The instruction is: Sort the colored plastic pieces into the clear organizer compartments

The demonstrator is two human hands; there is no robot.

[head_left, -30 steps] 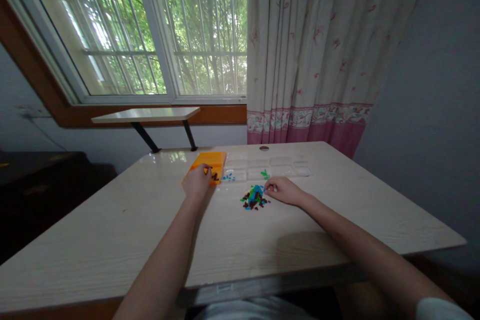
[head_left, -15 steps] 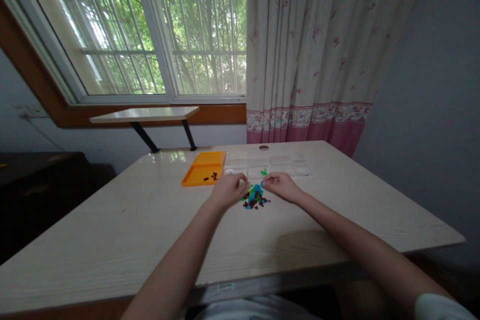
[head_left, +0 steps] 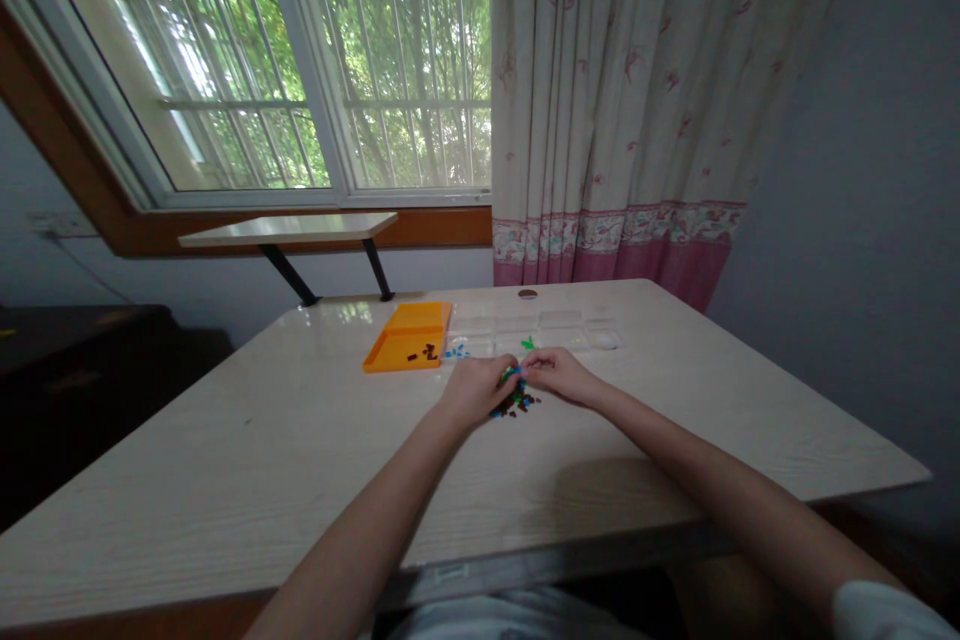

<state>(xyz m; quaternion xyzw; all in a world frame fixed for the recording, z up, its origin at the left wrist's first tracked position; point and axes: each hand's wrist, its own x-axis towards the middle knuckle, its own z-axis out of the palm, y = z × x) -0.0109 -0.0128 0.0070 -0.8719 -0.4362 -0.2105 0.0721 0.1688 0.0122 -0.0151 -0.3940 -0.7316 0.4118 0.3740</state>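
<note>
Multicoloured pile of small pieces [head_left: 517, 405] sits on surface [head_left: 300, 460], partly hidden by left hand [head_left: 477, 388], now over from orange tray [head_left: 397, 351]. Right hand [head_left: 564, 374] adjacent; both at pile. Either grip: can't tell if holding anything.

Beyond your left hand [head_left: 478, 390], past the far edge of the pale, wood-grained counter [head_left: 300, 460], you face a light-framed window [head_left: 322, 60] with a brown wooden surround [head_left: 442, 226], bars [head_left: 225, 105] and sunlit foliage [head_left: 420, 40] outside (the brightest patch in your view). Beyond your right hand [head_left: 562, 376] hangs a patterned curtain [head_left: 637, 70], pink along the bottom; farther right is a dim wall [head_left: 862, 170]. Ahead and left of your left hand, a raised shelf [head_left: 292, 228] stands on black supports [head_left: 287, 275]; well left sits dark furniture [head_left: 82, 370].
</note>
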